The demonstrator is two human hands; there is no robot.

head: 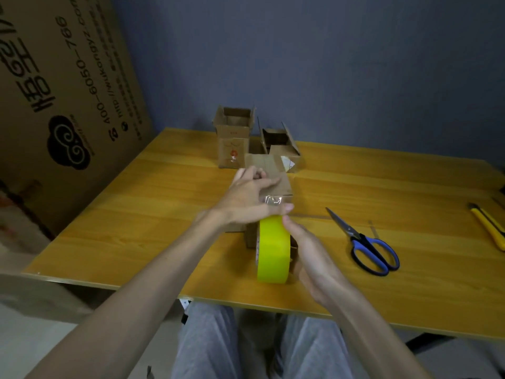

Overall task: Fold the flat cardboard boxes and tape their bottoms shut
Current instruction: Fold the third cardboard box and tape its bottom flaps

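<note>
A small cardboard box (269,168) stands in the middle of the wooden table (142,203) with its closed flaps up. My left hand (250,198) lies over the box top, its thumb pressing a clear tape end (273,201) onto the near edge. A yellow tape roll (273,251) stands on edge against the box's near side. My right hand (311,255) grips the roll from the right, with the thumb on its upper rim.
Two open folded boxes stand at the back, one upright (234,138) and one tilted (281,144). Blue-handled scissors (366,246) lie to the right, and a yellow utility knife (489,228) lies at the far right edge. A large printed carton (62,86) leans at the left.
</note>
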